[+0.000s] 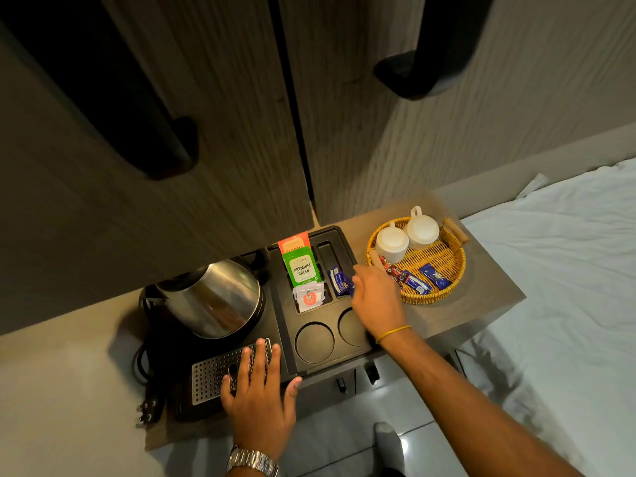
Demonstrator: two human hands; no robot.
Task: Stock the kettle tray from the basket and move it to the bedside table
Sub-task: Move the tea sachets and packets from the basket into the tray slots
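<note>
A black kettle tray (309,364) lies on a low wooden shelf, holding a steel kettle (215,297) at its left. Its slots hold a green tea packet (302,268), an orange one behind it, a white sachet (308,297) and a blue sachet (339,280). Two round cup recesses (314,342) sit empty. My right hand (375,301) hovers over the tray's right edge, fingers touching the blue sachet. My left hand (258,397) rests flat on the perforated metal grille (213,373). The wicker basket (444,266) at the right holds two white cups (392,242) and several sachets (413,282).
Wardrobe doors with dark handles (172,146) rise behind the shelf. A bed with white sheets (568,270) lies at the right. The kettle's black cord and plug (148,404) hang at the tray's left. Tiled floor shows below.
</note>
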